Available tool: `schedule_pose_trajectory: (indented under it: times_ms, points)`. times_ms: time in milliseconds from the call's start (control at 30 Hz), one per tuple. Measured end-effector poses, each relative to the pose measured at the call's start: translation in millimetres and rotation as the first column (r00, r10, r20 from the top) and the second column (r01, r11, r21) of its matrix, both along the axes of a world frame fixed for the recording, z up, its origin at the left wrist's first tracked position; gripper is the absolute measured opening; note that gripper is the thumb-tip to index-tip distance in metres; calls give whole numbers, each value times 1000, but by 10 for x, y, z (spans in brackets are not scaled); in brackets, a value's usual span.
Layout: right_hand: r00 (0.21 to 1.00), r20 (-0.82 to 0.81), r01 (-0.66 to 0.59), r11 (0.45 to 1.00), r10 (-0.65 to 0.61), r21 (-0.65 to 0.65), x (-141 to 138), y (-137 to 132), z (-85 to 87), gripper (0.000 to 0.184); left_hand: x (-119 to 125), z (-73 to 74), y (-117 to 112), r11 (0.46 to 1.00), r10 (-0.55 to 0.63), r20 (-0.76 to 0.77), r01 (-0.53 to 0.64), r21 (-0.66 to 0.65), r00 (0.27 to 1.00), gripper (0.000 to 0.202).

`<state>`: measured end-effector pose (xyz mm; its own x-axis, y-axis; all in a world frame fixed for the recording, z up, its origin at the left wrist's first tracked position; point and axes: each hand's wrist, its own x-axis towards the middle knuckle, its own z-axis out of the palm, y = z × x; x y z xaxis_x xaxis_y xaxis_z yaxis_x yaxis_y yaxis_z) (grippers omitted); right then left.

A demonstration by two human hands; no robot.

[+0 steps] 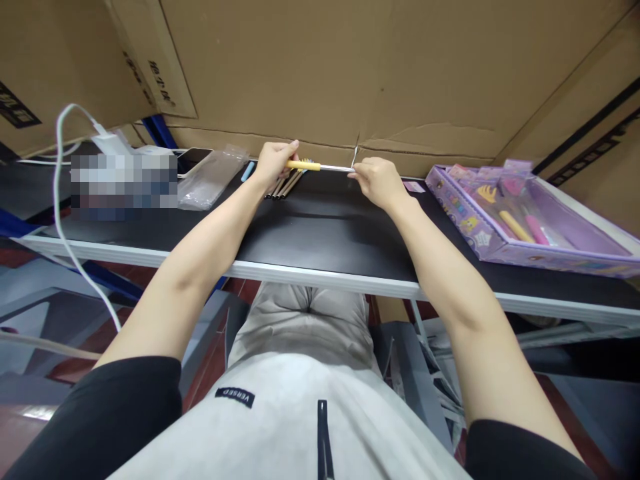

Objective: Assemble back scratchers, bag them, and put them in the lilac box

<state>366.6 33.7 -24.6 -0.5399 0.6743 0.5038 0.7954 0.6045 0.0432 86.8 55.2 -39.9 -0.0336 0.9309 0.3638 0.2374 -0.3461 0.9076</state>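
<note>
Level above the dark table hangs a thin metal rod with a yellow handle, stretched between my two hands. My left hand is closed around the handle end. With its fingers pinched, my right hand grips the far tip of the metal part; what sits at that tip is hidden by the fingers. Just below and behind the handle lie several slim brown sticks with black ends, side by side. A short blue stick rests left of my left hand.
On the right stands a purple open box holding a yellow claw-shaped piece and yellow and pink handles. A small pink card lies beside it. To the left are a clear plastic bag, a phone and a white cable. Cardboard walls the back.
</note>
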Motion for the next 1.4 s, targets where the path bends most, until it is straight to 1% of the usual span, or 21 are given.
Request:
schedule_pose_trajectory:
  times_ms: [133, 267, 333, 400, 467, 567, 633, 733, 800, 900, 1000, 1067, 1100, 1167, 1267, 1400]
  points:
    - [999, 37, 14, 1000, -14, -1, -9, -26, 18, 33, 20, 58, -51, 999, 18, -32, -17, 31, 999, 57]
    - [998, 40, 55, 997, -53, -46, -43, -39, 67, 37, -41, 173, -105, 998, 52, -80, -49, 46, 995, 51]
    - [996, 40, 77, 995, -75, -56, -37, -29, 93, 38, -65, 209, -146, 995, 77, -157, -67, 70, 985, 51]
    - [996, 37, 84, 995, -83, -45, 3, -4, 106, 37, -59, 206, -191, 992, 74, -285, -42, 117, 956, 50]
    - [996, 32, 87, 996, -86, -26, 70, 34, 102, 37, -13, 168, -232, 989, 36, -437, 30, 143, 899, 42]
    - [994, 45, 101, 995, -100, -11, 171, 98, 63, 38, 111, 85, -286, 979, -11, -631, 138, 153, 776, 26]
    - [991, 59, 122, 992, -122, -3, 206, 135, 21, 40, 211, 38, -326, 967, -14, -713, 191, 169, 701, 26]
    - [984, 61, 166, 986, -166, 13, 206, 164, -55, 44, 356, 6, -412, 961, -18, -788, 228, 156, 615, 34]
    - [979, 58, 193, 981, -193, 18, 185, 166, -102, 47, 438, 13, -484, 968, -18, -830, 218, 125, 557, 38]
    - [970, 62, 232, 972, -233, 23, 147, 158, -148, 52, 527, 39, -575, 983, -11, -888, 169, 75, 459, 44]
    - [963, 76, 257, 966, -258, 17, 114, 147, -166, 54, 572, 36, -598, 996, -13, -932, 90, 22, 363, 51]
    - [960, 101, 263, 965, -260, -15, 99, 138, -173, 52, 584, 12, -575, 1000, -20, -947, 16, -16, 320, 53]
    - [958, 121, 267, 963, -260, -43, 93, 132, -176, 50, 587, -3, -558, 999, -21, -950, -23, -30, 311, 53]
    - [951, 173, 278, 953, -256, -117, 84, 122, -183, 46, 588, -28, -527, 994, -15, -948, -97, -48, 317, 52]
    - [941, 248, 285, 935, -231, -212, 72, 108, -189, 43, 589, -41, -506, 981, 0, -934, -182, -69, 358, 51]
    - [929, 294, 307, 913, -226, -270, 50, 90, -176, 42, 598, -36, -504, 961, 19, -900, -258, -104, 435, 50]
